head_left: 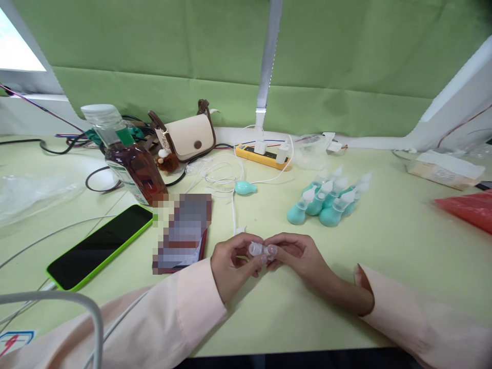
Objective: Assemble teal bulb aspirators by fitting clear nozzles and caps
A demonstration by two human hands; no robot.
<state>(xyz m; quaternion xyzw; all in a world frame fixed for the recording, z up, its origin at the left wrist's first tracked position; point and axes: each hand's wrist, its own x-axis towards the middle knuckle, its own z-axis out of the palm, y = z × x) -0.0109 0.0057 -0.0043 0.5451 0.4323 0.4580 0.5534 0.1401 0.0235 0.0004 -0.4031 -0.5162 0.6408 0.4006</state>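
My left hand [239, 262] and my right hand [303, 256] meet over the near middle of the table. Between their fingertips is a small clear plastic tube piece [257, 249], its open round end facing left. Both hands are closed on it, and the right fingers partly cover its other end. Beyond them lies a single turquoise rubber bulb [245, 187] without a nozzle. To the right stand several turquoise bulb aspirators [332, 211] with clear collars and whitish pointed tips, grouped close together.
On the left are a green-cased phone [100, 247], a second phone [183, 236] with a blurred screen, and a bottle of dark liquid [134, 166]. Behind lie a cream handbag [190, 137], a yellow power strip [263, 156] and white cables. A red bag [467, 207] is at right.
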